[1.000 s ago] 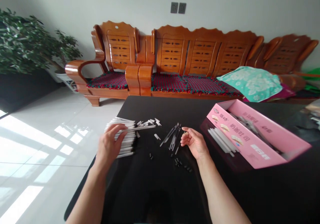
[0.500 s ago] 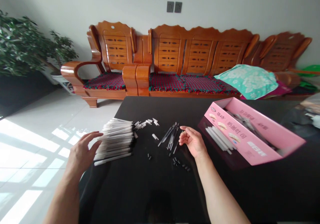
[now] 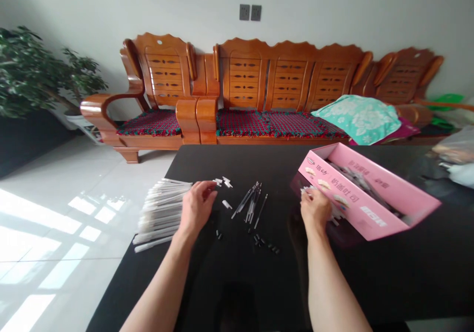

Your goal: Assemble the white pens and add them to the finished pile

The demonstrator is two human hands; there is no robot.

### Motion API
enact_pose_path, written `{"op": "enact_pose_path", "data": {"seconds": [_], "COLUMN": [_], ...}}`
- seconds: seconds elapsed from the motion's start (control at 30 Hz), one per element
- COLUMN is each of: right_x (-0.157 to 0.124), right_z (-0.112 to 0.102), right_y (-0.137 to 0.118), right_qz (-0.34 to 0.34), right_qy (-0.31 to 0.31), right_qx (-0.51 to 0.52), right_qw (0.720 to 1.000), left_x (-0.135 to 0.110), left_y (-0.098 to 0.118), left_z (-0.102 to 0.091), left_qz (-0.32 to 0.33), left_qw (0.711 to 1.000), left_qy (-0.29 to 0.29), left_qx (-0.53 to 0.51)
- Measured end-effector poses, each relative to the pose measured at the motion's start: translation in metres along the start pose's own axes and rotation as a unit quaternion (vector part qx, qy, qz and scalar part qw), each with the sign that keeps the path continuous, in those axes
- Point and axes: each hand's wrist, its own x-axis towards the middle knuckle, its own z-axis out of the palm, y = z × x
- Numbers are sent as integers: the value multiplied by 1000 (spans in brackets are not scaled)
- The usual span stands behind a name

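Observation:
My left hand (image 3: 198, 204) is closed, thumb and fingertips nearly together, beside small white pen caps (image 3: 225, 182); anything between the tips is too small to make out. It covers the right ends of a stack of pale pens (image 3: 161, 211). My right hand (image 3: 314, 208) curls closed around white pen barrels (image 3: 336, 217) lying along the pink box, and hides most of them. Between the hands lies a loose bunch of pen refills (image 3: 253, 203), one slightly apart from the others. Several small black plugs (image 3: 259, 240) are scattered nearer to me.
The open pink box (image 3: 355, 208) stands at right on the black table (image 3: 229, 292), with grey items inside. A clear plastic bag (image 3: 457, 154) is at the far right. Behind the table are a wooden bench (image 3: 246, 75), a turquoise cushion (image 3: 361, 119) and a potted plant (image 3: 79, 80).
My left hand has moved right from the pen stack's left side to the white caps and closed. My right hand has left the refills for the barrels beside the box. The view has shifted slightly.

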Motion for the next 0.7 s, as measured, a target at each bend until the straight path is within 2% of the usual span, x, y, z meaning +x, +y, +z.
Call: {"op": "enact_pose_path", "data": {"seconds": [0.07,0.17,0.3,0.5,0.57,0.7], "right_x": [7,11,13,18,19,15], "right_z": [-7,-7,0,3,3,3], "right_y": [11,25,37,47,46,30], "right_qz": [18,11,3,-24,-16,5], "right_qy": [36,52,71,106,84,-25], "right_qx": [-110,-153,-139,-89,-101,-189], "right_qw": [993,987,988,990,991,982], "left_x": [-5,-17,-28,-28,-28,-29], "left_y": [2,-1,-7,-5,-3,1], "left_z": [25,47,51,49,50,50], "left_qz": [30,41,42,25,24,21], "left_qw": [999,995,993,992,990,983], "left_qy": [-38,-86,-104,-113,-125,-157], "left_qx": [-4,17,31,43,56,91]}}
